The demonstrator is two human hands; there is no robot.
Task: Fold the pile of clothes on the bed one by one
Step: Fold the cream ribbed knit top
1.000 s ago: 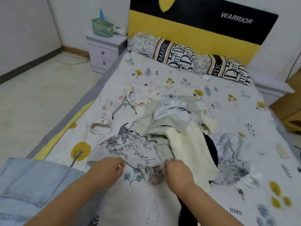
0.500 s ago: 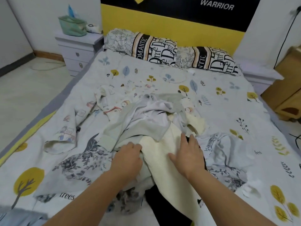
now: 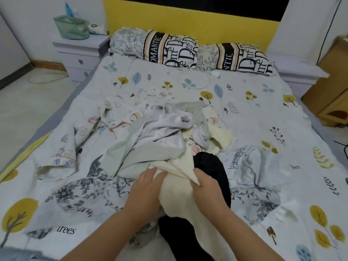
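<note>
A jumbled pile of clothes lies mid-bed: a pale green sweatshirt, a cartoon-print garment, a grey floral garment, a black garment and a cream knit garment on top at the front. My left hand grips the cream garment's left edge. My right hand pinches a fold of the same garment on its right side. Both hands are close together over the pile's near end.
The bed has a leaf-and-tree print sheet and two pillows at the yellow headboard. A nightstand with a green basket stands at left, a wooden cabinet at right. Blue denim shows bottom left.
My hands left the floral garment at the front, moved onto the cream knit garment and closed on it, bunching it up. The view shifted right and closer.
</note>
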